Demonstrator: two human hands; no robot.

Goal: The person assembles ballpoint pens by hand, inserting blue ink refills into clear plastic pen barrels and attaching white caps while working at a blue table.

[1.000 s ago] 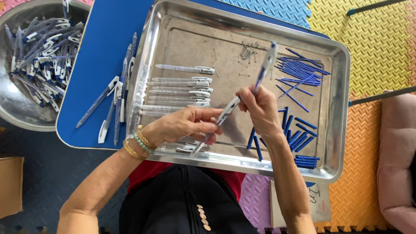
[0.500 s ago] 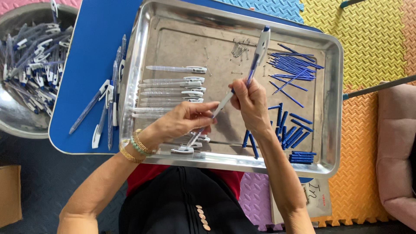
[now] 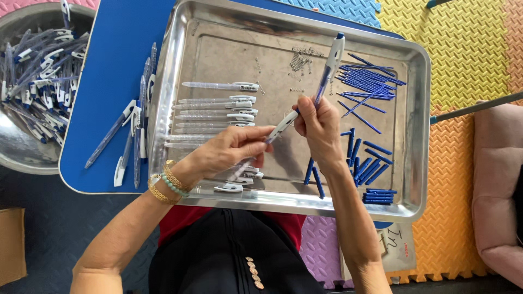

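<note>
Above a steel tray [image 3: 180, 71], my right hand [image 3: 318, 128] grips a clear pen with a blue tip [image 3: 328, 68], which points up and away. My left hand [image 3: 231, 149] pinches the white clip end of that same pen [image 3: 283, 126] from the left. Clear pen barrels with white clips [image 3: 218, 106] lie in a row on the tray's left half. Thin blue refills [image 3: 368, 79] are heaped at its upper right, short blue sleeves [image 3: 368, 169] at its lower right. Small metal springs [image 3: 302, 57] lie near the far edge.
The tray rests on a blue table [image 3: 109, 81], where a few finished pens [image 3: 136, 130] lie along the tray's left side. A metal bowl [image 3: 16, 158] full of pens stands at the far left. Coloured foam mats [image 3: 468, 54] cover the floor; a pink cushion [image 3: 498, 179] is on the right.
Both hands keep hold of the pen above the tray. The left hand's fingers have slid up to the clip end, and the pen has tilted a little more upright.
</note>
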